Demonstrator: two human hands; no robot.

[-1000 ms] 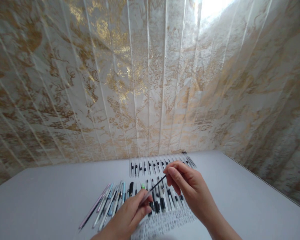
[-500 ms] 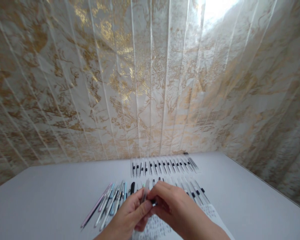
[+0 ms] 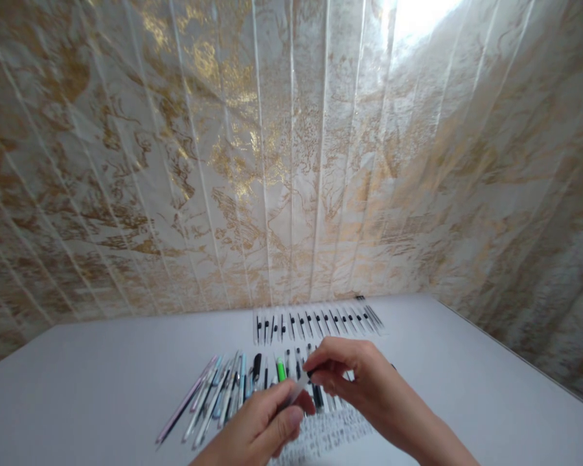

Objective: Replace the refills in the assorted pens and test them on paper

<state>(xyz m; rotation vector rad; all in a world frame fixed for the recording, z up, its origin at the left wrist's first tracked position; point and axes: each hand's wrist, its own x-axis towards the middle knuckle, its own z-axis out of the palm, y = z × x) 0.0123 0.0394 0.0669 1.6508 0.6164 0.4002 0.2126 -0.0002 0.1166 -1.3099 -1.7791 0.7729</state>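
My left hand (image 3: 260, 427) pinches the near end of a clear pen (image 3: 300, 387) above the table. My right hand (image 3: 357, 382) is closed on the pen's dark far end, fingers curled round it. Under both hands lies a row of pens (image 3: 272, 375), among them a green one (image 3: 281, 369) and a black one (image 3: 256, 366). A sheet of paper covered in writing (image 3: 330, 435) lies beneath my hands. A second row of clear pens with black parts (image 3: 315, 320) lies farther back.
A bundle of pastel pens, pink and blue among them (image 3: 204, 398), fans out to the left on the white table (image 3: 102, 375). A marbled gold and white panelled wall (image 3: 272, 162) rises right behind the table and along its right side.
My hands, close together half a second ago, have drawn apart again, the right hand moving right and up along the pen. The green pen shows once more.
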